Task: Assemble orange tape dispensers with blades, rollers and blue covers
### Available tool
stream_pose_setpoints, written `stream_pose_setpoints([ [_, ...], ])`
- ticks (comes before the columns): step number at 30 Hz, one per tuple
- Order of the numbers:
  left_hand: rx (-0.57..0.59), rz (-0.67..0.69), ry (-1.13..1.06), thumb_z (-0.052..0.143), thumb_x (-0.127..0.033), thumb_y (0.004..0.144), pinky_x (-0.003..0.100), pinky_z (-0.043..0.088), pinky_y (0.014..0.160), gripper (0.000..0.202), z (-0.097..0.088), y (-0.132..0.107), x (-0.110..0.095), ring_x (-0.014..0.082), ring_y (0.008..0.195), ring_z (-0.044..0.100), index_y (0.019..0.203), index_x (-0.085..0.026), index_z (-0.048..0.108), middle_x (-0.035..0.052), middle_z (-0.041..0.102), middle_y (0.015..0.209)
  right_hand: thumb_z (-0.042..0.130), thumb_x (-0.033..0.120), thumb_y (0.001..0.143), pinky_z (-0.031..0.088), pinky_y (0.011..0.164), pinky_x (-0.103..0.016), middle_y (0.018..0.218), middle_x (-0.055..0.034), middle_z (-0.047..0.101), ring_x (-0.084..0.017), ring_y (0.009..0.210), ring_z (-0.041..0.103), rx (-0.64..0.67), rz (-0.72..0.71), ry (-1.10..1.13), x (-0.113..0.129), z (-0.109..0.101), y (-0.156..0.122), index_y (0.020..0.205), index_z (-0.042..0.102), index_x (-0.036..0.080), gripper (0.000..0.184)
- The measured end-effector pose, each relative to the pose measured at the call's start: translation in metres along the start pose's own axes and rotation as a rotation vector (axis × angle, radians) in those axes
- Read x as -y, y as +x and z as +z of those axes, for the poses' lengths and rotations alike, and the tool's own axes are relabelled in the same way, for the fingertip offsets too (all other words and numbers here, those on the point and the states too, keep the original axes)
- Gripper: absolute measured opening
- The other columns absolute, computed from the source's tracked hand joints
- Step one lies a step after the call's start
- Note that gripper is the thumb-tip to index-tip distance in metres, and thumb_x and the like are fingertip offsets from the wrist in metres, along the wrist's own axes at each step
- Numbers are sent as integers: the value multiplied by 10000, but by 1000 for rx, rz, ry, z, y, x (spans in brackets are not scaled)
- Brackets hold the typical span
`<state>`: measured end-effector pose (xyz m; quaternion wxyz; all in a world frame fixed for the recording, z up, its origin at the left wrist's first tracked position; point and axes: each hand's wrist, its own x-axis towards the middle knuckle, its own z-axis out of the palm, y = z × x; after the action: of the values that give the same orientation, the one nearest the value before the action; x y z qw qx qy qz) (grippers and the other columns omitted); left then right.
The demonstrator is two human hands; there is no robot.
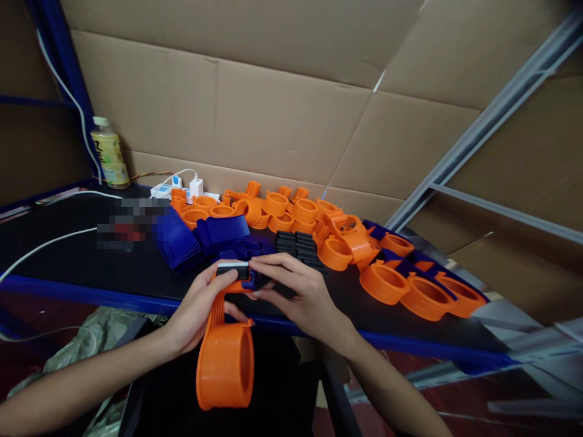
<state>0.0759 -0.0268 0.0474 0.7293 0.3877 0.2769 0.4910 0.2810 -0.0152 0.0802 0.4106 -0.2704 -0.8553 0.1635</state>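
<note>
An orange packing tape dispenser (224, 367) hangs over the table's front edge, its round hub down and toward me. My left hand (195, 309) is closed around its neck, the thumb lying on a black block (231, 272) at the top. Along that block runs a pale toothed cutter blade (233, 264). A blue plastic piece (248, 283) shows at the dispenser's right end. There my right hand (303, 291) pinches the head with thumb and fingertips, which partly hide what they touch. Just behind are blue plastic flaps (223, 233) and rows of black blocks (296, 246).
More orange dispensers (305, 209) are piled along the back of the table. Several with blue flaps (426, 295) lie at the right edge. A drink bottle (110, 155) and a white charger (196, 187) with cables stand back left. Cardboard (273, 115) walls the rear.
</note>
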Motion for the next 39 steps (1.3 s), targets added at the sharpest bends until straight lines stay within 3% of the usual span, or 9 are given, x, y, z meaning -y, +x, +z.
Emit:
stream_pose_setpoints([
  [4, 34, 21, 27, 668, -199, 863, 365, 641, 639, 330, -2, -1, 0, 183, 578, 733, 1171, -207, 550, 4, 715, 903, 688, 201, 901, 637, 825, -279, 1295, -84, 646, -146, 929, 716, -12, -19, -28, -5, 4, -2, 1291, 659, 271, 397],
  [8, 5, 53, 123, 645, -226, 883, 333, 627, 570, 295, -4, -1, 3, 178, 539, 722, 1157, -207, 538, -10, 690, 872, 731, 202, 868, 580, 992, -361, 1266, -81, 688, -208, 1148, 670, -61, -85, -94, -9, 9, -5, 1287, 661, 266, 430],
  [13, 14, 102, 184, 629, -247, 902, 384, 649, 611, 306, -6, 2, 10, 183, 568, 732, 1187, -215, 522, -9, 677, 899, 702, 188, 892, 577, 1000, -353, 1263, -87, 688, -200, 1140, 682, -88, -94, -153, -4, 12, -11, 1294, 651, 254, 410],
  [21, 42, 179, 248, 662, -294, 900, 344, 645, 582, 317, -10, 3, 15, 186, 585, 745, 1176, -232, 521, -7, 655, 953, 636, 162, 934, 591, 974, -308, 1283, -94, 669, -193, 1163, 671, -43, -116, -334, 8, 7, -16, 1303, 637, 230, 375],
  [29, 37, 195, 222, 727, -294, 840, 332, 647, 564, 339, -7, 2, 15, 166, 568, 727, 1130, -209, 573, 9, 675, 940, 541, 95, 966, 583, 1019, -337, 1366, -168, 601, -231, 1205, 649, 53, -117, -606, 20, 10, -28, 1357, 576, 129, 394],
  [35, 49, 213, 312, 697, -291, 872, 307, 655, 598, 300, -5, 1, 16, 161, 637, 738, 1116, -212, 542, -3, 645, 942, 498, 71, 980, 580, 1023, -343, 1360, -183, 601, -233, 1210, 645, 77, -121, -655, 22, 9, -33, 1344, 576, 103, 373],
  [39, 52, 217, 346, 700, -301, 871, 311, 652, 594, 315, -5, 1, 13, 152, 608, 727, 1121, -206, 533, 0, 631, 948, 559, 113, 969, 589, 1005, -331, 1357, -168, 611, -229, 1200, 651, 49, -128, -643, 18, 10, -31, 1322, 591, 101, 355],
])
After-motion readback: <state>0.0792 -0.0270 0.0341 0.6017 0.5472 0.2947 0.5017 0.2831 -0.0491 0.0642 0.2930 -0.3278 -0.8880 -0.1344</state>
